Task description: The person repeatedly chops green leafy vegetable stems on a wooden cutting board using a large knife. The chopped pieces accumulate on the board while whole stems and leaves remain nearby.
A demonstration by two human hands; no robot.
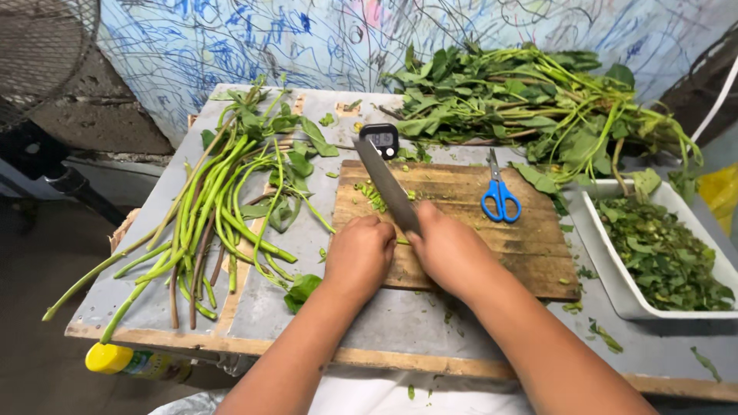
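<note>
Hands meet at the centre of the wooden cutting board (492, 238). The right hand (450, 250) is wrapped tight around the handle of a cleaver (387, 184), whose broad blade runs up toward 11 o'clock over the board. The left hand (359, 253) sits just beside it at 9 o'clock, curled into a fist with knuckles down on the board's near left edge; whether it grips anything I cannot tell. Chopped green bits (374, 197) lie by the blade. Blue scissors (500, 194) rest on the board at 2 o'clock. Long green stems (215, 215) spread across the desk (400, 327) at 9 o'clock, leafy greens (523, 100) pile up at 1 o'clock, and a white tray (615, 277) of cut leaves stands at 3 o'clock. A small black timer (382, 139) sits behind the board at 12 o'clock.
</note>
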